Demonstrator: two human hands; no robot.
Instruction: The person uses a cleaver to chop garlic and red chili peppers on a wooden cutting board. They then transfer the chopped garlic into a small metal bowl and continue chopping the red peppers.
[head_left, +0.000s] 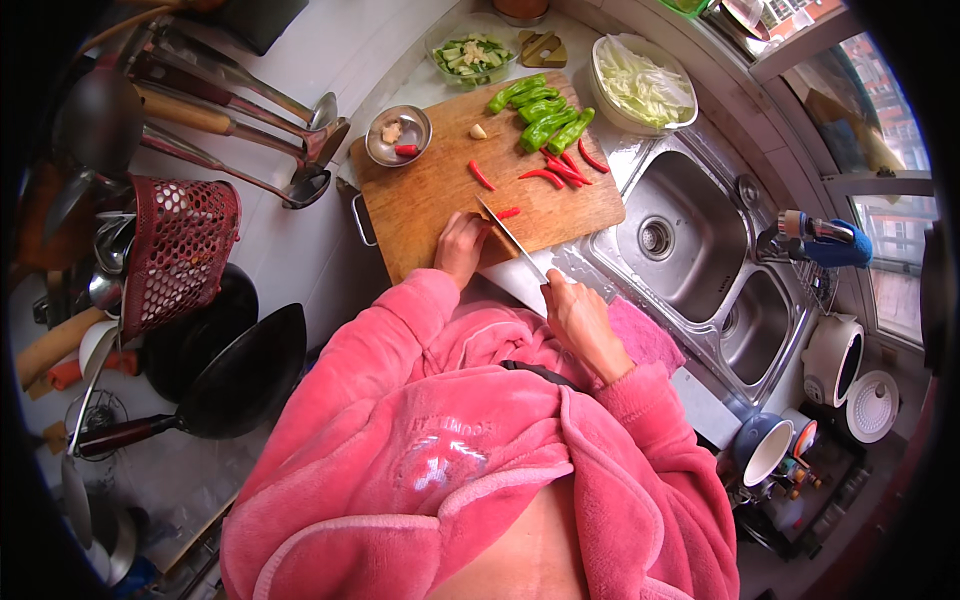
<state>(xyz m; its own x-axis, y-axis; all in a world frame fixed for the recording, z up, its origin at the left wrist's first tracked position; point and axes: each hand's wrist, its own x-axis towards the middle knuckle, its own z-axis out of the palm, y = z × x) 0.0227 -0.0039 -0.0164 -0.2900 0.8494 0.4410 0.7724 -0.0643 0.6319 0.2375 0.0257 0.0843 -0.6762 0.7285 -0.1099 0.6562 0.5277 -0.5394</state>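
Note:
My right hand (583, 319) grips the handle of a kitchen knife (517, 244), its blade slanting up and left over the wooden cutting board (427, 199). My left hand (459, 246) rests on the board just left of the blade, fingers bent and close together; whether something is under the fingertips is hidden. Short cut pieces of red chili (508, 213) lie right of the blade. One whole red chili (481, 175) is farther up. Several red chilies (566, 171) and green peppers (541, 112) are grouped at the upper right, with a peeled garlic clove (478, 132) near them.
A steel bowl (411, 124) holding chopped garlic and red chili sits on the board's left corner. Behind are a bowl of cut greens (472, 60) and a basin of cabbage (643, 82). A double sink (694, 232) adjoins at right; ladles (307, 184) and a wok (244, 382) are at left.

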